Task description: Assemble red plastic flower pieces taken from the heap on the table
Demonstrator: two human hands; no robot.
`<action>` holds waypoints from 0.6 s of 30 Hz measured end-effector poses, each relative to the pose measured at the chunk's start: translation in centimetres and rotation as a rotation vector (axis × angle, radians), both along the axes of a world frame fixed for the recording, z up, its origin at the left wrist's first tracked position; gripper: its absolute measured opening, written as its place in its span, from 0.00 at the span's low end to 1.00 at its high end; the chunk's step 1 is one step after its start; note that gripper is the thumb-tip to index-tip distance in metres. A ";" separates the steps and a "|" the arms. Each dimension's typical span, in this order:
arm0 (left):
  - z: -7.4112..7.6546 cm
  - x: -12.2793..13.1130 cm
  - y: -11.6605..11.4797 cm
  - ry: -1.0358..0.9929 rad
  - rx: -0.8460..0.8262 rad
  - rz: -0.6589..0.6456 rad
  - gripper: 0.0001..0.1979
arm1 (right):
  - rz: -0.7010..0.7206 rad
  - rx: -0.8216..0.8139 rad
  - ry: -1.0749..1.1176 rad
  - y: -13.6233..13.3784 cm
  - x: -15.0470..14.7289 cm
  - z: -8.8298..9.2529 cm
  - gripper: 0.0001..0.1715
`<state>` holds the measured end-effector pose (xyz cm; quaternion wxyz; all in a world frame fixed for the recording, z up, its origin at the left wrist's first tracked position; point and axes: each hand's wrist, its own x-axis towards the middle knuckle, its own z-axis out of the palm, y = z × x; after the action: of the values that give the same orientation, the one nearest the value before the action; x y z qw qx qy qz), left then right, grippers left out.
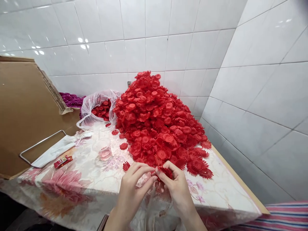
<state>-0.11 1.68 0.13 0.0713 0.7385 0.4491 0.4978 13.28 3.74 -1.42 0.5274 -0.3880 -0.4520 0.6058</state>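
A tall heap of red flower-shaped pieces [158, 118] stands on the table, with a few loose ones at its left foot. Just in front of the heap, my right hand [175, 181] is closed around a red piece [166, 172] between thumb and fingers. My left hand [137, 183] meets it from the left, its thumb and fingertips pinched together beside that piece. Whatever lies between the left fingertips is too small to make out.
Left of the heap lie a plastic bag [90, 110] of red pieces, a clear cup [105, 150], a red wrapper [63, 161] and white paper [54, 150] by a metal frame. A cardboard box [29, 112] stands far left, purple pieces [72, 100] behind. Tiled walls border the flowered tablecloth [96, 179].
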 end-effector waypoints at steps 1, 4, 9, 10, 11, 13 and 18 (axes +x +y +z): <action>-0.2 0.1 0.0 -0.012 -0.003 0.009 0.07 | -0.002 -0.008 -0.002 0.0 0.0 -0.2 0.26; -0.4 0.3 0.0 -0.024 -0.007 0.029 0.07 | 0.008 -0.023 -0.019 -0.1 0.0 -0.7 0.27; -0.5 0.6 0.4 -0.005 0.072 0.045 0.09 | 0.061 -0.022 -0.046 -0.9 0.1 -0.1 0.25; -0.6 0.6 0.6 0.003 0.104 0.042 0.09 | 0.070 -0.030 -0.041 -1.1 0.0 0.1 0.25; -0.7 0.8 0.8 0.009 0.142 0.042 0.09 | 0.069 -0.037 -0.038 -1.3 -0.1 0.3 0.26; -0.9 1.0 1.0 0.016 0.209 0.063 0.10 | 0.037 -0.021 -0.054 -1.4 -0.3 0.4 0.28; 0.0 1.4 1.6 0.054 0.277 0.174 0.08 | -0.128 0.140 -0.222 -0.6 -0.2 -0.1 0.25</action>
<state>1.25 3.28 0.09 -0.0867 0.7128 0.4401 0.5392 13.13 3.14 -1.53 0.5375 -0.4428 -0.5230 0.4914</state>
